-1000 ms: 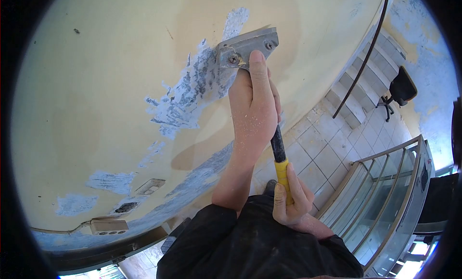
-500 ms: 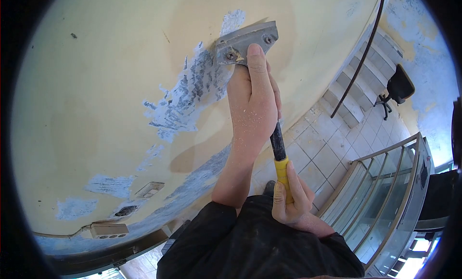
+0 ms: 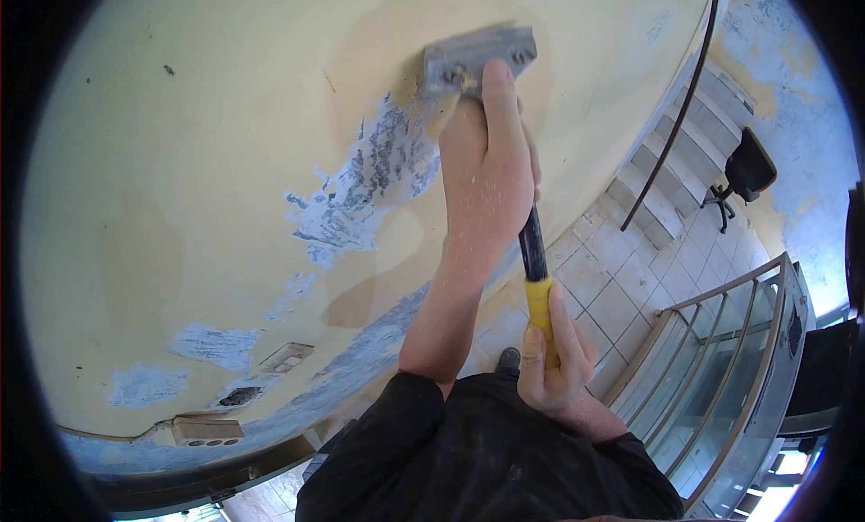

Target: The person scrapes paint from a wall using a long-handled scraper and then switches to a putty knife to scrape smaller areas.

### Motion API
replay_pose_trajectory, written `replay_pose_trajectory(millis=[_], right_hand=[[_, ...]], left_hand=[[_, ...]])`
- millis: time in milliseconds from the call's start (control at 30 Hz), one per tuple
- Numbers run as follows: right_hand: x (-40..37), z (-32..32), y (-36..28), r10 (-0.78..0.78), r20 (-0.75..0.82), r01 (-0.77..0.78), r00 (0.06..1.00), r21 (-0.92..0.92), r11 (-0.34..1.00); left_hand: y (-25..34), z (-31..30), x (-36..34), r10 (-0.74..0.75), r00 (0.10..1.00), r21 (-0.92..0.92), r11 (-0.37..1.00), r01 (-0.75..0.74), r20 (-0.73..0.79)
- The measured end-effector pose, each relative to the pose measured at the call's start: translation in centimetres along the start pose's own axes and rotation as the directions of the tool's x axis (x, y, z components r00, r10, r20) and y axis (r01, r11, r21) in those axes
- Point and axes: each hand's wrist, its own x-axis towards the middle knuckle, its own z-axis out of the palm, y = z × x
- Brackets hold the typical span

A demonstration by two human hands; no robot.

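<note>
A long scraper [image 3: 533, 252] has a wide grey metal head, a black shaft and a yellow grip. Its head lies against the yellowish wall [image 3: 243, 162], above a bare bluish-white patch [image 3: 369, 175]. Close behind the head, my left hand [image 3: 491, 153] is wrapped round the tool, thumb stretched up onto the metal, with dust on the skin. Lower down, my right hand [image 3: 557, 355] is closed round the yellow grip. The blade edge is blurred.
A socket block [image 3: 205, 431] and a hole [image 3: 240, 396] are low on the wall. To the right are a dark rail [image 3: 669, 130], steps [image 3: 674, 175], an office chair [image 3: 750, 164], floor tiles [image 3: 613, 306] and a glass-panelled cabinet [image 3: 712, 369].
The scraper head and my left hand have moved up and slightly right along the wall. My right hand has shifted slightly up and right, still holding the grip.
</note>
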Motion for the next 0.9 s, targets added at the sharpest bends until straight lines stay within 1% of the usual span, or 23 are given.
replay_pose_trajectory(millis=[67, 100, 167, 333, 367, 433, 500, 567, 600, 667, 700, 767, 900], right_hand=[[-1.4, -0.3, 0.1, 0.012, 0.069, -0.011, 0.998, -0.015, 1.0], [-2.2, -0.5, 0.2, 0.013, 0.07, -0.013, 0.997, -0.012, 1.0], [-3.2, -0.8, 0.3, 0.06, 0.155, -0.062, 0.986, 0.007, 0.998], [-2.5, 0.3, -0.1, 0.041, 0.078, -0.044, 0.996, 0.037, 0.998], [-2.4, 0.4, -0.1, 0.038, 0.056, -0.04, 0.998, 0.043, 0.998], [-2.2, -0.2, -0.6, 0.054, 0.055, -0.055, 0.997, 0.016, 0.998], [-2.0, -0.2, -0.4, 0.041, 0.051, -0.04, 0.998, -0.006, 0.999], [-3.2, -0.7, 0.0, 0.036, 0.112, -0.037, 0.993, 0.003, 0.999], [-3.5, -0.8, 0.0, 0.032, 0.114, -0.033, 0.993, 0.007, 0.999], [-3.9, -0.7, 0.0, 0.073, 0.135, -0.077, 0.988, 0.025, 0.997], [-3.4, -0.1, 0.2, 0.069, 0.136, -0.073, 0.988, 0.023, 0.997], [-2.5, 0.4, -0.2, 0.048, 0.079, -0.05, 0.996, 0.023, 0.998], [-2.1, 0.5, -0.3, 0.037, 0.051, -0.038, 0.998, 0.016, 0.999]], left_hand=[[-1.4, -1.1, -1.3, -0.019, 1.0, -0.014, 1.0, 0.019, -0.01], [-2.0, -1.5, -1.8, -0.04, 0.999, -0.028, 0.999, 0.04, -0.012], [-2.7, -2.2, -2.4, -0.042, 0.999, -0.022, 0.999, 0.042, -0.019], [-1.2, -1.6, -1.6, -0.039, 0.999, -0.025, 0.999, 0.039, 0.005], [-0.8, -1.3, -1.3, -0.039, 0.999, -0.015, 0.999, 0.038, -0.015], [-0.6, -0.9, -1.9, -0.053, 0.998, 0.0, 0.999, 0.053, -0.029], [-0.8, -1.2, -1.8, -0.035, 0.999, -0.029, 0.999, 0.035, 0.008], [-2.0, -1.8, -2.7, -0.041, 0.999, -0.014, 0.999, 0.041, -0.016], [-2.4, -2.1, -3.0, -0.05, 0.998, 0.003, 0.999, 0.05, -0.041], [-2.3, -2.2, -2.8, -0.051, 0.998, 0.006, 0.999, 0.051, -0.03], [-2.3, -2.4, -2.4, -0.053, 0.998, 0.004, 0.999, 0.053, -0.018], [-1.2, -1.9, -1.8, -0.052, 0.998, -0.01, 0.999, 0.051, -0.021], [-0.7, -1.7, -1.3, -0.034, 0.999, -0.025, 0.999, 0.034, -0.002]])
